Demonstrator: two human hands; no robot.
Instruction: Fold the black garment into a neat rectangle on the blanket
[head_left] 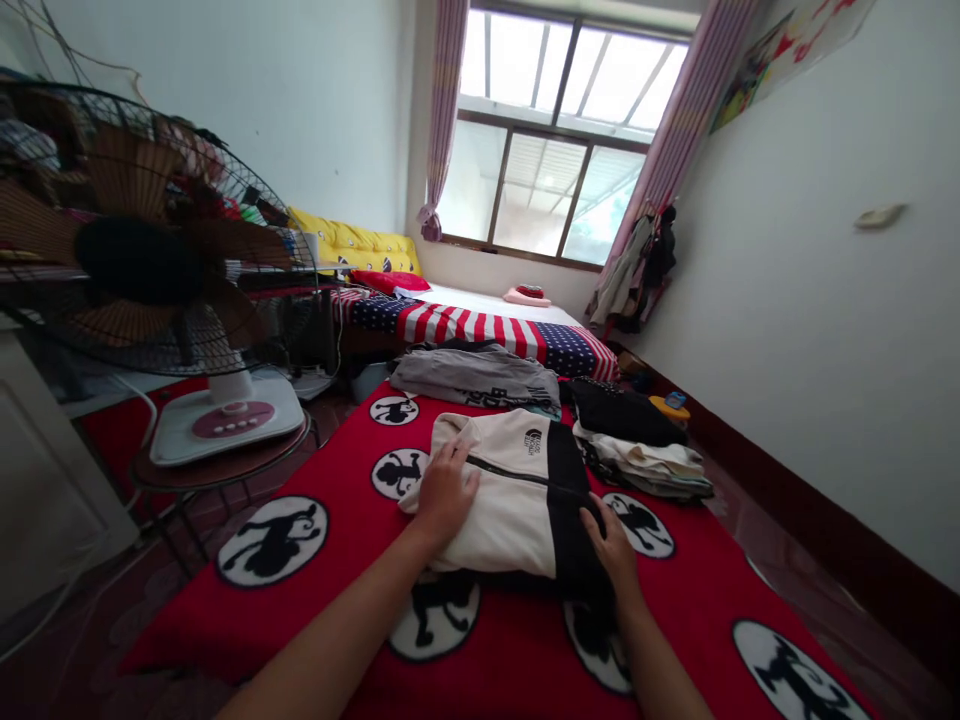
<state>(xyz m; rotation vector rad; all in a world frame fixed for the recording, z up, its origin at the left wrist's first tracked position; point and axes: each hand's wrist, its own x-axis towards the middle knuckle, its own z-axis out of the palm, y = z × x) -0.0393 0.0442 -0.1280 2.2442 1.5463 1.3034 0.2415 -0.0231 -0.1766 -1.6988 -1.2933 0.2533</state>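
Red blanket: the red blanket (pixel 525 650) printed with black-and-white monkey roundels covers the near bed; its left edge falls beside a small round table (pixel 217 470), its right edge runs near the wall, leaving a narrow strip of floor.
Jacket: a cream and black zip jacket (pixel 517 490) lies folded at the blanket's middle; a small black chest logo shows, too small to read.
Left hand: the left hand (pixel 446 490) rests flat on the cream side by the zip, fingers together and extended, clamped on nothing.
Right hand: the right hand (pixel 611 545) lies on the black panel, fingers slightly curled at its edge; the thumb is hidden.
Stacks: a grey garment (pixel 472 375) lies beyond the jacket, a pile of folded clothes (pixel 645 455) just right of it.
Fan: a standing fan (pixel 150 270) fills the left, its cage cut off by the frame.
Far bed: a stars-and-stripes sheet (pixel 487 330) lies under the window (pixel 555 150).
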